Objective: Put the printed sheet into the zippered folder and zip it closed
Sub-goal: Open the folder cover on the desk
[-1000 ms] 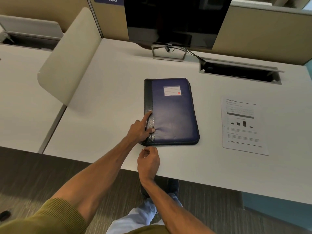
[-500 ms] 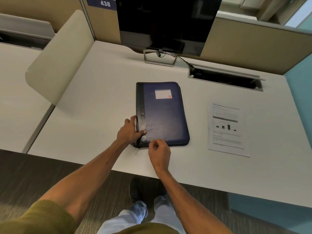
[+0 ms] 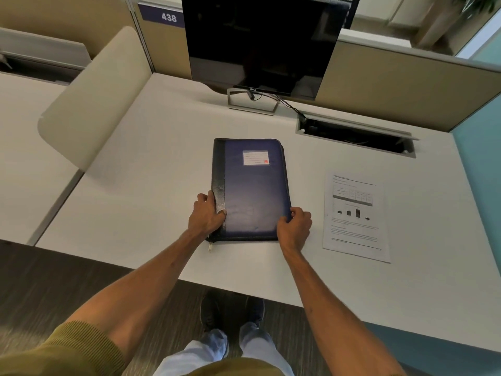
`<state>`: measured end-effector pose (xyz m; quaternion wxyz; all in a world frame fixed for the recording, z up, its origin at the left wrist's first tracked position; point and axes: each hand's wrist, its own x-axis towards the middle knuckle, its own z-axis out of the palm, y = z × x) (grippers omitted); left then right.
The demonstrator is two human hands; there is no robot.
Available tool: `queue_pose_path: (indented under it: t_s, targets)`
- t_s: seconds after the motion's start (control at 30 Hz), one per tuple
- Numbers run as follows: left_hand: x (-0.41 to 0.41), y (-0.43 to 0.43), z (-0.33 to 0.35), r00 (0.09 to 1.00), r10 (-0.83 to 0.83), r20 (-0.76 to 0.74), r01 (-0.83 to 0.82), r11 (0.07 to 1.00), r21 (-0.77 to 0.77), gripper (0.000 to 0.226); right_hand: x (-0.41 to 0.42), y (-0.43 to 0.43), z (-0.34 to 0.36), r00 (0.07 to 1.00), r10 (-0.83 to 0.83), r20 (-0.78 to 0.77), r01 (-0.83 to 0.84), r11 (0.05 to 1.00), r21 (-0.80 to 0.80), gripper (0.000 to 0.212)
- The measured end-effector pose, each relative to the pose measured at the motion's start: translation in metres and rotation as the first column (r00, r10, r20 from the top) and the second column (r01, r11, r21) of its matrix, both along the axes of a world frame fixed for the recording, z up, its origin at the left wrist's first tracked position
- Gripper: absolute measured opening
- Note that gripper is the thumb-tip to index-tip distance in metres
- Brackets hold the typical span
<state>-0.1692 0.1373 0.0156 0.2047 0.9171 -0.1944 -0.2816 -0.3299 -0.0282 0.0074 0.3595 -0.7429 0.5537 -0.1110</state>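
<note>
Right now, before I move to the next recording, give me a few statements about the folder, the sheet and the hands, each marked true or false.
1. The printed sheet lies on the desk to the right of the folder, apart from it. True.
2. The folder lies open with its cover folded back. False: its cover lies flat and closed.
3. The left hand grips the folder at its spine edge. True.
4. The right hand holds the printed sheet. False: it grips the folder's right edge near the front corner, and nothing touches the sheet.
</note>
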Motion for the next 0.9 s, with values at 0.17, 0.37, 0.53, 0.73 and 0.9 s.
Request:
queue_pose_path:
  t_s: [0.17, 0.37, 0.53, 0.73, 0.9]
  targets:
    - [-0.009, -0.017, 0.004, 1.0, -0.006, -0.015, 0.006, 1.0, 0.017, 0.073, -0.005, -0.018, 0.008, 0.999, -0.034, -0.033, 0.037, 0.996, 0.082, 0.047]
    - [-0.021, -0.038, 0.009, 0.999, 0.004, -0.039, -0.004, 1.0, -0.001, 0.057, -0.015, -0.047, 0.018, 0.995, -0.087, -0.04, 0.092, 0.986, 0.137, 0.038]
    - [-0.027, -0.05, 0.017, 0.995, -0.065, -0.078, 0.061, 0.997, -0.055, 0.052, -0.021, -0.065, 0.029, 0.967, -0.23, 0.107, 0.201, 0.952, 0.229, 0.02]
    - [-0.027, -0.055, 0.029, 0.994, -0.039, -0.098, 0.023, 0.987, -0.159, 0.037, 0.013, -0.051, 0.073, 0.881, -0.29, 0.373, 0.248, 0.956, 0.156, 0.052]
    - [-0.021, -0.045, 0.039, 0.95, 0.078, -0.304, -0.175, 0.937, -0.304, 0.058, 0.05, -0.01, 0.11, 0.827, -0.105, 0.553, 0.035, 0.99, 0.135, 0.057]
